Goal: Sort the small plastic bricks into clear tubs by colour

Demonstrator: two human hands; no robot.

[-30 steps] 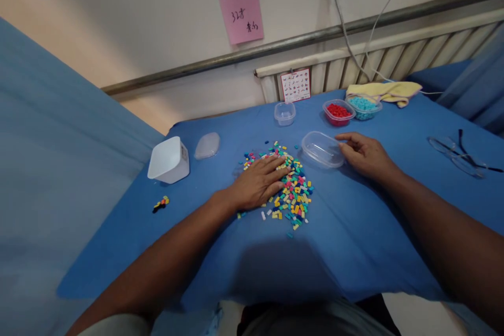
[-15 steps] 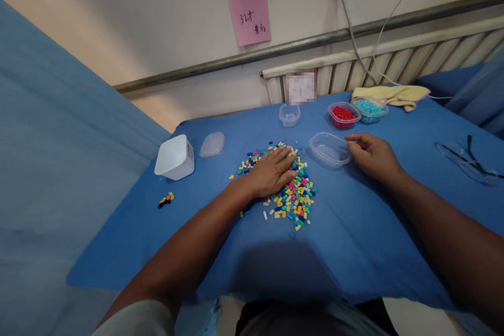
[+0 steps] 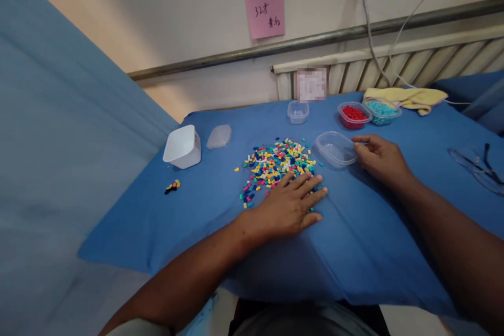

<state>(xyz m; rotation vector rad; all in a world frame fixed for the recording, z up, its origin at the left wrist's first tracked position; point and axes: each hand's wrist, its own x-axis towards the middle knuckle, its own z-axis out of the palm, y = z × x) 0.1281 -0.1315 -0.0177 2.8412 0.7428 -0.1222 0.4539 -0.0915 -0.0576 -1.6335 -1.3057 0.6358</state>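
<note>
My left hand [image 3: 293,203] lies palm down with fingers spread over the near right edge of a pile of small coloured building bricks [image 3: 271,163]. The bricks under the palm are hidden. The pile mixes yellow, white, pink, green and blue pieces on the blue cloth. To the right of it, my right hand [image 3: 380,157] is closed at the right rim of a clear plastic container [image 3: 334,148], thumb and forefinger pinching there. This container looks see-through, with no bricks visible in it.
At the back stand a small clear tub [image 3: 298,113], a tub of red bricks [image 3: 354,115] and one of light-blue bricks [image 3: 381,111] against a yellow cloth [image 3: 409,98]. Left are a white box [image 3: 183,148], a lid [image 3: 219,136] and a few bricks [image 3: 172,187]. Glasses [image 3: 480,168] lie right.
My left hand has slid from the middle of the pile toward me and right, pulling the near bricks in under it. My right hand stays at the clear container. The view has shifted slightly.
</note>
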